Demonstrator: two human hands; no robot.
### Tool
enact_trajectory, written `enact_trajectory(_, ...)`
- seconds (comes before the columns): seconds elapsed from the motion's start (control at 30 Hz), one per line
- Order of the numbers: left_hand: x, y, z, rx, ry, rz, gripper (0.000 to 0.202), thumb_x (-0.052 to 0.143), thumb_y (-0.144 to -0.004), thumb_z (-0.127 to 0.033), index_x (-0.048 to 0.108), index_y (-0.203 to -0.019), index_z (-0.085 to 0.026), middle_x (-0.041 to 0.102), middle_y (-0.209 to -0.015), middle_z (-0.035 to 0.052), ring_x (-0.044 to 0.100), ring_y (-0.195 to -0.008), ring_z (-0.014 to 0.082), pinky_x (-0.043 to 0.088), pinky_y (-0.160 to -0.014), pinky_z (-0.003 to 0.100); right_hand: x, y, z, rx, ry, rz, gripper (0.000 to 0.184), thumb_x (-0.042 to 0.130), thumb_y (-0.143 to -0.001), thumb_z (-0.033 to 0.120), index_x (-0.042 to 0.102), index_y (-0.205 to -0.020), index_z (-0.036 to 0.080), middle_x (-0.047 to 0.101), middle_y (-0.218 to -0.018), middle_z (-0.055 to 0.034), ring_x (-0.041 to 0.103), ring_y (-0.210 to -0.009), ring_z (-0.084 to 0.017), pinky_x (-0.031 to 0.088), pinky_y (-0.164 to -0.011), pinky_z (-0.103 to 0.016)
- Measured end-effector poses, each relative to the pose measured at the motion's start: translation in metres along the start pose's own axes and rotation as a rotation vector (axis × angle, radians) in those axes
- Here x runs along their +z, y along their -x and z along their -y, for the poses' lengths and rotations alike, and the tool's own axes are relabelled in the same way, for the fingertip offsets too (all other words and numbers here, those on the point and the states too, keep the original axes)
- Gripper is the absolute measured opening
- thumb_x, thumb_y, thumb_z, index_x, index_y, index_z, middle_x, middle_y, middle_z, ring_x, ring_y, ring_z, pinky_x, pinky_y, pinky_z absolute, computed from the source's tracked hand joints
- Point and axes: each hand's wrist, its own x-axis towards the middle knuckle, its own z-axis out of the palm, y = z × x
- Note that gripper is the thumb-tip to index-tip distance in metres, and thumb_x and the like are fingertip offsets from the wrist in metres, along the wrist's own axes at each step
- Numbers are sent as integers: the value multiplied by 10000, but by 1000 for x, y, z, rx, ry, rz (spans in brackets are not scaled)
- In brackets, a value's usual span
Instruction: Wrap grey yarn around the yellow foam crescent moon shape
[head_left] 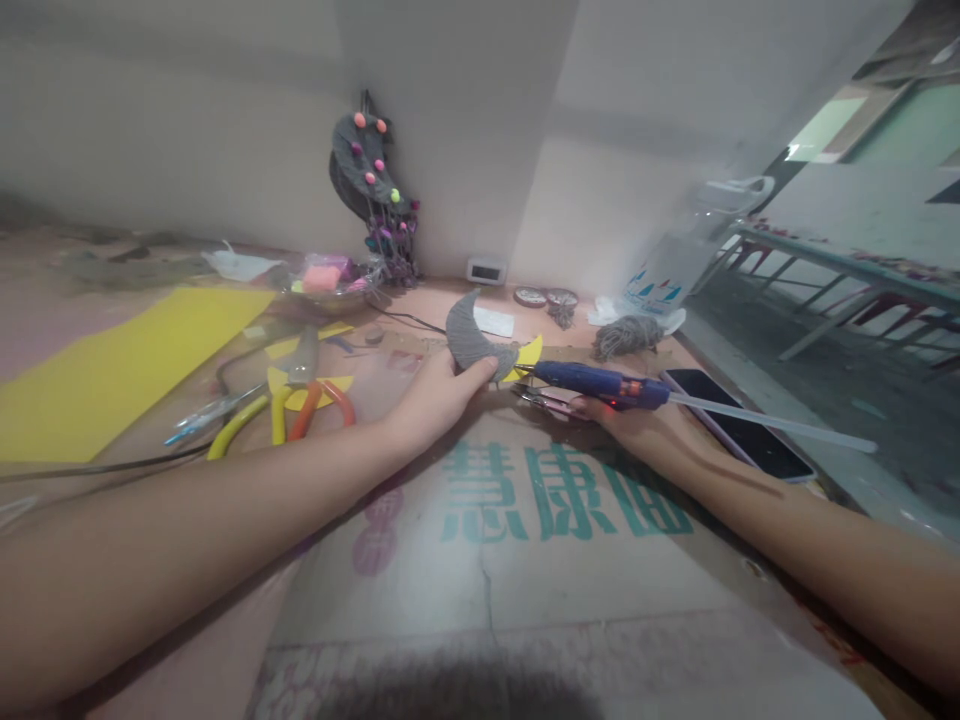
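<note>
My left hand [450,395] is closed on a crescent moon [470,335] wrapped in grey yarn, the thumb across its front. Bare yellow card [529,352] shows at the crescent's right end. My right hand [626,425] is closed on a blue glue gun [585,382], with a long translucent glue stick [772,422] jutting from its back. The gun's nozzle is at the yellow end; whether it touches is unclear. Under the gun, by my right fingers, is a slim pinkish metal tool [551,402], its kind unclear.
Orange-handled and yellow-handled tools [300,400] lie left, near a yellow sheet [142,360]. A decorated grey crescent [360,165] hangs behind a bowl of craft bits [330,280]. Grey yarn [628,337], a phone [739,425] and a plastic jug [667,260] are right. Printed cardboard [480,590] lies in front.
</note>
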Motion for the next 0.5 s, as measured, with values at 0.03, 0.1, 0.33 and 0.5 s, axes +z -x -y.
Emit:
enact_trajectory(0.03,0,0,0,-1,-1,-2,342,598,-824,-511,565,-728,-185,555,-589,-23,485,-556,135,338,-514,243,0,0,0,-5,8,4,161,690,-770,388,690,-845,245,737,-788,-36,685,-706,-247,573,-611,-362)
enact_trajectory(0.1,-1,1,-1,3,4,7,347,592,-828,-509,557,-716,-183,550,-584,-27,472,-547,129,331,-512,240,-1,-1,1,-3,23,-5,178,678,-780,396,689,-870,243,729,-791,-39,685,-737,-258,571,-651,-380)
enact_trajectory(0.33,1,1,-3,28,72,43,283,588,-845,-435,604,-744,-171,559,-587,-33,491,-561,127,377,-562,242,-2,-1,-7,-16,12,-99,252,623,-808,478,631,-764,230,678,-747,-33,645,-731,-235,537,-705,-373)
enact_trajectory(0.5,1,2,-5,31,95,46,253,598,-845,-422,649,-809,-177,599,-596,-12,550,-606,158,407,-580,254,-5,-6,-12,-43,-97,-92,378,505,-901,533,648,-735,225,664,-743,-25,623,-700,-187,518,-725,-338)
